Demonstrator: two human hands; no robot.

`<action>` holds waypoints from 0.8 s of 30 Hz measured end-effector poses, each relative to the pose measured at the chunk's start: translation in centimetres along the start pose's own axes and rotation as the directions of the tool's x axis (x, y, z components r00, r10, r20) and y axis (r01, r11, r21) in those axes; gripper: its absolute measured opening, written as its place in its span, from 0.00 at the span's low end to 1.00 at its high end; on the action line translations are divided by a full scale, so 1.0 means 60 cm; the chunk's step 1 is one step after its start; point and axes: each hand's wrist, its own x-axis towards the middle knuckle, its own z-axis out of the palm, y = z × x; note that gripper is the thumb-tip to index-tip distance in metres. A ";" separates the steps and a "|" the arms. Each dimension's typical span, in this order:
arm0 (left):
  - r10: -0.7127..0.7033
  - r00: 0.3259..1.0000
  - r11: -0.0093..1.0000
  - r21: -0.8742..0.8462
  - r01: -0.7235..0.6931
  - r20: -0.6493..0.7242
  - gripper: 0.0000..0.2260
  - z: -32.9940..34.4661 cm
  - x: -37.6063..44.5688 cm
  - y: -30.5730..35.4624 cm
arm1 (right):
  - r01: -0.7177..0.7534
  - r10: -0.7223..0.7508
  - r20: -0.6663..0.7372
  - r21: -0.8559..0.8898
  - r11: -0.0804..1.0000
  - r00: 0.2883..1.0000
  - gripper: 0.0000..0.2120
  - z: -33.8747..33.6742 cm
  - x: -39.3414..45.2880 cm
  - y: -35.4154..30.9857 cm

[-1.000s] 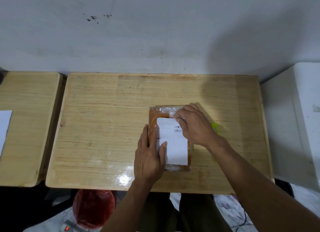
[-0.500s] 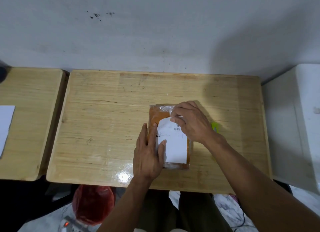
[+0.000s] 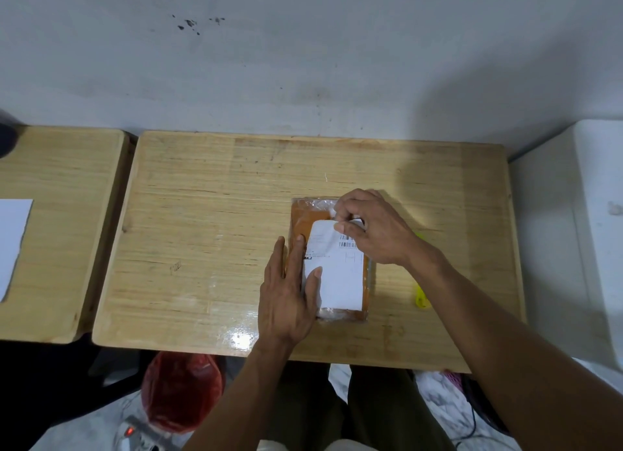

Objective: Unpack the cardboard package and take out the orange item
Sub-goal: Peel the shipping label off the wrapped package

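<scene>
A flat brown cardboard package point(image 3: 305, 216), wrapped in clear tape, lies on the wooden table point(image 3: 209, 221) right of centre. A white shipping label point(image 3: 340, 275) with barcodes covers most of its top. My left hand point(image 3: 290, 292) lies flat on the package's left side, fingers spread, pressing it down. My right hand point(image 3: 371, 228) is at the package's far end, thumb and fingers pinched on the label's far edge, which curls up off the package. No orange item shows apart from the package's own colour.
A yellow-green object point(image 3: 421, 295) lies on the table to the right, partly hidden by my right forearm. A second wooden table point(image 3: 60, 214) with a white sheet point(image 3: 11, 245) stands left. A white box point(image 3: 593, 235) stands right. A red bag point(image 3: 182, 390) sits on the floor.
My right hand has pinched the label's far edge and peeled it up and back. The left hand has stayed pressed on the package.
</scene>
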 end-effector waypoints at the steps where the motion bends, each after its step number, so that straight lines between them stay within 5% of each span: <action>1: -0.006 1.000 1.000 0.000 0.006 0.006 0.28 -0.001 0.000 0.000 | -0.012 0.012 0.014 0.012 1.000 1.000 0.04 -0.006 -0.001 -0.001; 9: -0.049 0.999 0.999 -0.021 0.049 0.015 0.29 -0.008 0.000 0.010 | -0.125 0.116 0.062 0.152 0.981 0.991 0.03 -0.025 -0.009 -0.008; 18: -0.057 0.998 0.998 0.006 0.057 0.031 0.31 -0.008 0.000 0.007 | -0.010 0.019 0.109 -0.082 0.997 0.994 0.05 -0.014 0.016 -0.022; 24: -0.043 0.998 0.999 0.007 0.042 0.047 0.37 -0.012 -0.006 0.005 | -0.016 0.017 0.017 -0.058 0.998 1.000 0.06 -0.011 0.005 -0.016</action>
